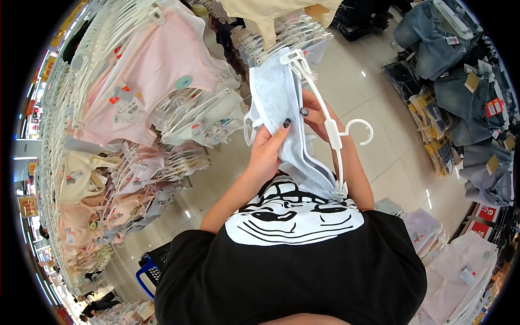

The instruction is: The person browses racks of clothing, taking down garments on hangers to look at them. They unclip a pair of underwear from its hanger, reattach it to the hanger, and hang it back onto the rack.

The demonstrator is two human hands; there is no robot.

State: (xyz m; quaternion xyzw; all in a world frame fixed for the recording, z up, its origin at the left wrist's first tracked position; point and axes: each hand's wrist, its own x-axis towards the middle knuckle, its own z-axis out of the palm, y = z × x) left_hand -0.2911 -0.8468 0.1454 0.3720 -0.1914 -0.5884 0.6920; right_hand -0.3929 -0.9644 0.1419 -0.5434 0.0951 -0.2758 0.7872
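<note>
A pair of light blue-grey underpants [276, 89] with pale edging hangs by two clips from a white plastic hanger [331, 130]. In front of my chest, my left hand [269, 145] grips the fabric, its dark-nailed thumb lying on top. My right hand [313, 111] pinches the fabric near the middle, partly hidden behind the hanger bar, its thumb also in view. The hanger's hook sticks out to the right, and one clip sits close to my black shirt [287, 271]. A white looped piece [251, 125] shows at the left of the underpants.
At the left stands a long rack of hanging underwear, with pink briefs [162, 59] nearest. Beige garments [276, 13] hang ahead. Denim shorts [466, 97] line the right side. A blue-handled basket [149, 273] is at lower left, above the tiled floor [379, 116].
</note>
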